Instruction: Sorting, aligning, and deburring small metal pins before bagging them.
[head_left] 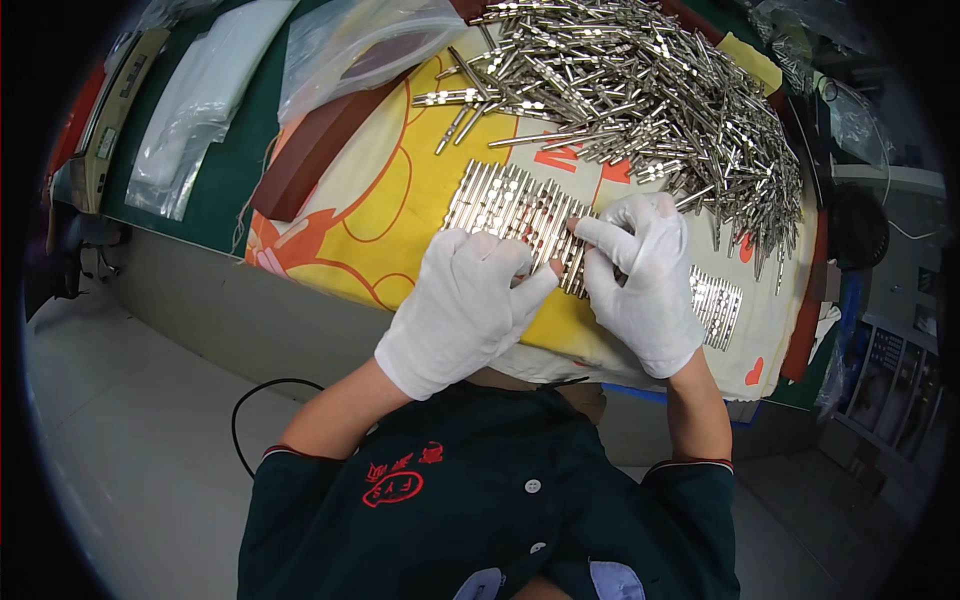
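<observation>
The fingertips of 2 gloved hands, the left hand [465,300] and the right hand [645,280], are brought in over the row [490,195] of metal rods, near its right end. The handling is judged to turn on 1 relation: the rods there lie between the 2 sets of fingertips, with their long axes pointed away from the body and tipped a little rightward at the far end. Neither hand is clearly nearer. The rods' near ends are met by the left thumb and forefinger; the upper part is reached by the right forefinger.

The left fingers are curled, with thumb and forefinger drawn close; the right fingers are bent, with a gap left inside. Whether a rod is grasped by either hand cannot be made out.

The row is laid side by side on the patterned cloth [375,225], beyond and left of the right fingers. More rods [715,308] are lined up right of the right hand; whether 1 row is formed is hidden. Beyond the hands, a loose pile [650,90] is heaped.
</observation>
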A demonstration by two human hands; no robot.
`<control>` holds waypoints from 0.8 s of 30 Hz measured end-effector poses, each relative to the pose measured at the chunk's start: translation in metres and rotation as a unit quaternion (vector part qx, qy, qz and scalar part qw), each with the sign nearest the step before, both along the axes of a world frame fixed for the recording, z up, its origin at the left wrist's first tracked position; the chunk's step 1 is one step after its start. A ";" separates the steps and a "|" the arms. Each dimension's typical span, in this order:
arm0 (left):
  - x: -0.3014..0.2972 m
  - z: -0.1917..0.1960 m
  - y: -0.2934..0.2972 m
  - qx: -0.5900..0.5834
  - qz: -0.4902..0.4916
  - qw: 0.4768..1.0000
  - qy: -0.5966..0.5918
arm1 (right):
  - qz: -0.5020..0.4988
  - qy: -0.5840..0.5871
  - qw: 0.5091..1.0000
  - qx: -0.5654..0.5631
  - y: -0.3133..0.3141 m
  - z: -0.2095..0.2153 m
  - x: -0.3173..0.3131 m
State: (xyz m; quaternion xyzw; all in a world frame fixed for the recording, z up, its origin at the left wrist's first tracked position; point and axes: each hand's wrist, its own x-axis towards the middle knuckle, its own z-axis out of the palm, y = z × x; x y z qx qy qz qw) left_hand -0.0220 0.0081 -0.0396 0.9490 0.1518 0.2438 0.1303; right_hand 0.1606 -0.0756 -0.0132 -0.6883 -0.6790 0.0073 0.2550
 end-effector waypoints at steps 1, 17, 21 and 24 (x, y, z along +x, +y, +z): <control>0.000 0.000 0.000 0.000 0.000 1.000 0.000 | 0.001 -0.007 1.000 -0.010 0.001 0.000 0.000; -0.012 0.008 0.006 -0.091 0.043 0.988 -0.119 | -0.062 -0.124 0.990 0.011 -0.044 0.021 0.038; -0.021 0.008 0.024 -0.040 0.121 0.988 -0.085 | -0.054 -0.158 0.986 -0.015 -0.064 0.022 0.047; -0.024 0.011 0.030 -0.040 0.151 0.986 -0.059 | 0.001 -0.206 0.978 -0.010 -0.065 0.018 0.044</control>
